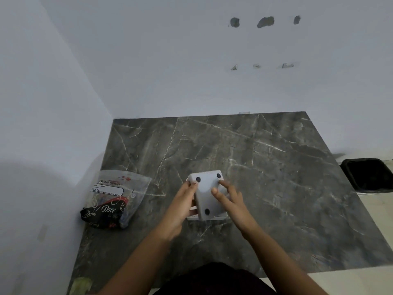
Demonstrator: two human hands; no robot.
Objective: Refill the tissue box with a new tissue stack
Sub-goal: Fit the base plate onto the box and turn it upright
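A white tissue box (207, 195) lies upside down on the dark marble tabletop (265, 167), its underside with three black round feet facing up. That bottom panel sits tilted over the box's rim, which shows at the near edge. My left hand (180, 206) grips the box's left side, thumb on top near one foot. My right hand (230, 200) rests on the panel's right side with fingers pressing on it. A plastic tissue pack (112, 199), clear at the top and black with "Dove" lettering below, lies to the left of the box.
White walls close in the table at the back and left. A black bin (368, 175) stands on the floor beyond the table's right edge. A yellowish scrap (81, 284) lies at the near left corner.
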